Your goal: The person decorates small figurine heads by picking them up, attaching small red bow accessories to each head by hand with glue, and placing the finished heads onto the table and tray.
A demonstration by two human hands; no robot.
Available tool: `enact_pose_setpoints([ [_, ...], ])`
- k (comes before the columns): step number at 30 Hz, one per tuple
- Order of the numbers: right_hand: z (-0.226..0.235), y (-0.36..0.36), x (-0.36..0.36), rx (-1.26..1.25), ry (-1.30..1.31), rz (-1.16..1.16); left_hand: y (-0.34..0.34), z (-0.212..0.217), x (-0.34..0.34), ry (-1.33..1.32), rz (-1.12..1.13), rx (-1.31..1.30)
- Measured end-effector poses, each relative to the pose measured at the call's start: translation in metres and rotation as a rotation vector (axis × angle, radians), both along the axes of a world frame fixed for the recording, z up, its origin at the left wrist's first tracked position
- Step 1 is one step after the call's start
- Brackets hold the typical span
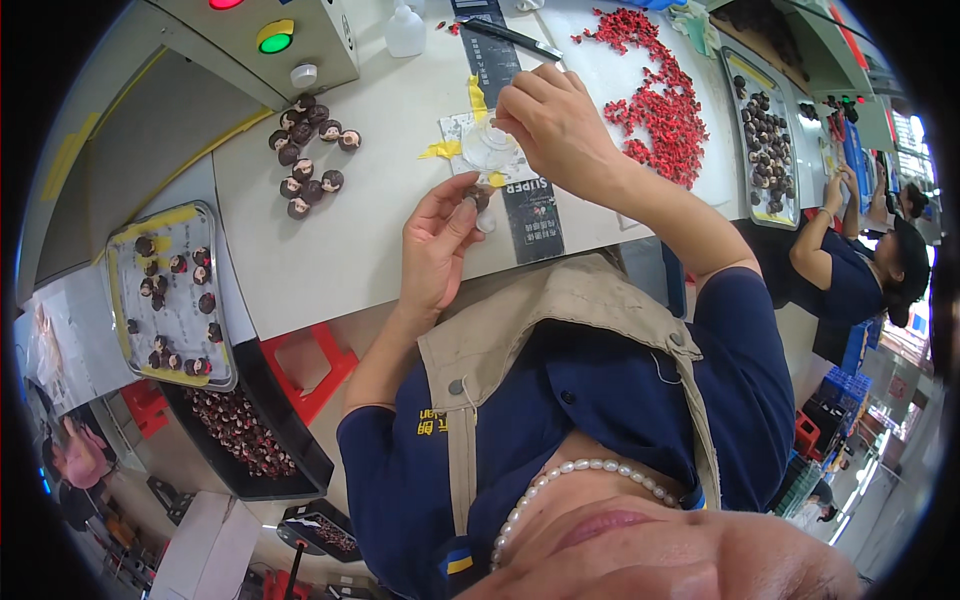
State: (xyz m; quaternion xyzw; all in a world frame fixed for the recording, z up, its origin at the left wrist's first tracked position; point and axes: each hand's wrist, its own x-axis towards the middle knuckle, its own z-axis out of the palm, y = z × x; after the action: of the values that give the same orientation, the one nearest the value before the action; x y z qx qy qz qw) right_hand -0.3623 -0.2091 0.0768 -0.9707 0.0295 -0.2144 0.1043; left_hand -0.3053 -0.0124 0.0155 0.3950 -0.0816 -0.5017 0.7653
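My left hand [438,245] is closed, with a small dark brown doll head [479,196] pinched between thumb and fingertips near the table's front edge. Just beyond it, a clear round dish [484,150] sits on a white card fixed with yellow tape [440,150]. Over the dish's right rim hovers my right hand [560,120], fingers pressed together; whatever they hold, if anything, is hidden. Left of the dish lies a loose group of brown doll heads [303,165] with pale faces. Many small red pieces [660,120] are spread on a white sheet to the right.
A black pen-like tool [512,40] and a white bottle [405,32] are at the back. Metal trays of doll heads stand left [222,345] and right [727,75]. A machine [270,75] with lit buttons borders the left. Another person [850,250] works at far right.
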Motion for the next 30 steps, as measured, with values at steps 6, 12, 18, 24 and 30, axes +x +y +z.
enact_pose_setpoints([
  [6, 0.005, -0.006, -0.002, 0.151, -0.037, 0.065, -0.006, 0.001, -0.003, 0.048, 0.016, -0.042],
  [12, 0.001, 0.0, -0.022, 0.613, -0.095, -0.016, -0.014, 0.009, -0.006, 0.137, -0.011, -0.106],
  [18, -0.007, 0.016, -0.046, 1.026, 0.046, -0.034, -0.022, 0.004, -0.013, 0.132, 0.039, -0.069],
  [24, -0.009, 0.019, -0.05, 1.056, 0.007, -0.02, -0.029, 0.012, -0.02, 0.035, 0.057, -0.01],
  [30, -0.009, 0.02, -0.051, 0.974, -0.003, -0.014, -0.028, 0.008, -0.021, 0.019, 0.04, -0.039],
])
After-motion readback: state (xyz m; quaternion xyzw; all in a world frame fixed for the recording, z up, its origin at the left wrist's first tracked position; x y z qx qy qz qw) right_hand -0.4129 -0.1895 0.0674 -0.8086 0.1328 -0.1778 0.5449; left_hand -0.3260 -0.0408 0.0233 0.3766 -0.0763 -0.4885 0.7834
